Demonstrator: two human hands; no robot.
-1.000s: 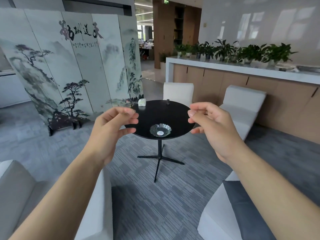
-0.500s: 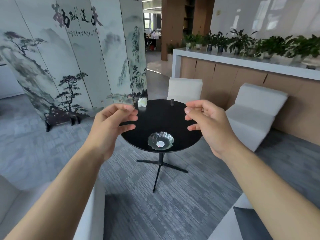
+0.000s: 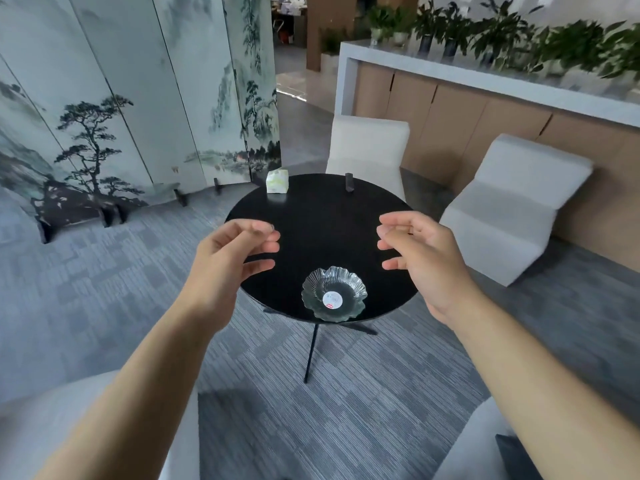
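A round black table (image 3: pixel 322 230) on a thin metal stand stands ahead of me. Near its front edge sits a clear fluted glass dish (image 3: pixel 334 293) with a white sticker inside. At the far edge lie a small white and green packet (image 3: pixel 277 181) and a short dark upright object (image 3: pixel 349 182). My left hand (image 3: pixel 228 261) and my right hand (image 3: pixel 420 258) hover in the air in front of the table, either side of the dish. Their fingers are loosely curled and hold nothing.
A painted folding screen (image 3: pixel 138 98) stands at the left. Two white chairs (image 3: pixel 367 147) (image 3: pixel 512 202) stand behind the table, before a long wooden counter (image 3: pixel 485 98) topped with potted plants. Pale seats flank me at the bottom corners. The floor is grey carpet.
The table and dish have come closer and lower in view as I move forward. Both hands stay raised, with fingers slightly more spread apart.
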